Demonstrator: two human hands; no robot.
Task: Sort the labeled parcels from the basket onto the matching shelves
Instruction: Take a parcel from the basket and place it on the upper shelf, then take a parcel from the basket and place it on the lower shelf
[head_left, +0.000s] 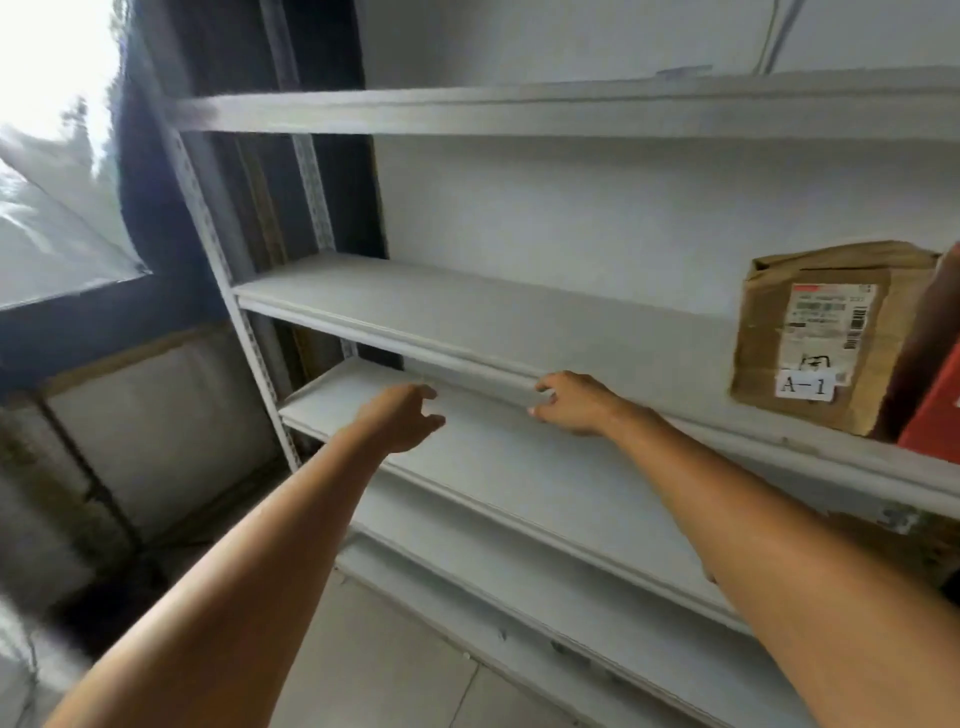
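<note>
Left hand (402, 418) and right hand (574, 402) both empty with fingers loosely spread, reaching at centre over the grey metal shelving (467, 332), brown parcel labelled A-1 (826, 338) on the middle shelf at 3 o'clock, shipping label blurred, red box (935, 410) beside it cut off by the right edge, basket out of view.

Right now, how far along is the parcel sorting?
Done: one brown parcel tagged A-1 stands on the middle shelf, beside a red item. In hand: nothing; the left hand and right hand are both empty. Left: unclear, the basket is out of view.
</note>
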